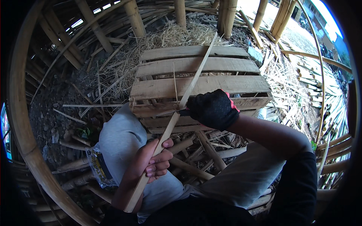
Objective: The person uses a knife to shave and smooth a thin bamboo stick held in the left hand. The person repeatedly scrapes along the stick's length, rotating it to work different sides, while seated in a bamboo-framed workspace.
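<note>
A long pale bamboo strip [166, 132] slants from my lap up across a wooden slatted crate [169, 87]. My bare left hand [156, 160] is closed around its lower part, above my knee. In a black glove with red trim, my right hand [213, 110] grips a knife [169, 112], its blade lying across the strip near the crate's front edge. Most of the knife's handle is hidden by the glove. From beside the blade a thin curled sliver [174, 84] stands up, apparently part of the strip.
Straw and shavings [181, 35] are heaped behind the crate. Cut bamboo poles [194, 167] lie under and between my legs, and more poles [335, 113] are stacked at the right. A plastic-wrapped packet [100, 165] sits by my left leg. Upright bamboo posts [226, 19] stand beyond.
</note>
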Motion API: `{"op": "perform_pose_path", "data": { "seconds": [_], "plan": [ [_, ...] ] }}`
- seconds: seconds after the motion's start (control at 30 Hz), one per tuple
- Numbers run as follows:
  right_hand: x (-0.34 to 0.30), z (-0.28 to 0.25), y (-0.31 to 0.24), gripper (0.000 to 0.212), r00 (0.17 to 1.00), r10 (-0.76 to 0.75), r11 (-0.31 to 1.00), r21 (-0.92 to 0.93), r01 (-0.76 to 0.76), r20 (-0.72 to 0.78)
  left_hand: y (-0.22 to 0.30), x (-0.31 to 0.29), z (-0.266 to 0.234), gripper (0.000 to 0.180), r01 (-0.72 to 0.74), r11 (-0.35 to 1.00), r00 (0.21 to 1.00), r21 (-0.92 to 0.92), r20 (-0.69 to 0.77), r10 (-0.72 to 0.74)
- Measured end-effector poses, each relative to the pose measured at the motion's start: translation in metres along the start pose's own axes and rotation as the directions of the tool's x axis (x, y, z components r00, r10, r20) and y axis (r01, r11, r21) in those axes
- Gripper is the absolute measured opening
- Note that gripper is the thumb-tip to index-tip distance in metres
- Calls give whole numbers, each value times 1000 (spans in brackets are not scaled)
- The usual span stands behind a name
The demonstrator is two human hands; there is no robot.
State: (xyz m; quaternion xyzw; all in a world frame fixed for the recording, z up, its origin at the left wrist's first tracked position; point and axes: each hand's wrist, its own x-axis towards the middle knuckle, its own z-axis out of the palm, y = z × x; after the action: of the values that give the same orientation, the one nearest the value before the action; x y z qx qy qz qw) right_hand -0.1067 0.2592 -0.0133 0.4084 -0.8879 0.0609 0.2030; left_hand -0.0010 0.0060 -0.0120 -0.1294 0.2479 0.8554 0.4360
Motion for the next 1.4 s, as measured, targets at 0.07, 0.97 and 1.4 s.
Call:
{"op": "perform_pose_path", "data": {
  "seconds": [0.07, 0.97, 1.4],
  "plan": [
    [1, -2, 2, 24, 999, 25, 1000, -4, -25, 24, 3, 1, 2, 28, 7, 1000, 1000, 17, -6, -7],
    [14, -23, -4, 33, 920, 240, 970, -40, -240, 308, -4, -1, 11, 29, 33, 969, 985, 247, -174, 10],
    [8, 2, 58, 28, 930, 340, 936, -146, -320, 142, -11, 8, 14, 29, -3, 970, 992, 242, -120, 33]
  ]
}}
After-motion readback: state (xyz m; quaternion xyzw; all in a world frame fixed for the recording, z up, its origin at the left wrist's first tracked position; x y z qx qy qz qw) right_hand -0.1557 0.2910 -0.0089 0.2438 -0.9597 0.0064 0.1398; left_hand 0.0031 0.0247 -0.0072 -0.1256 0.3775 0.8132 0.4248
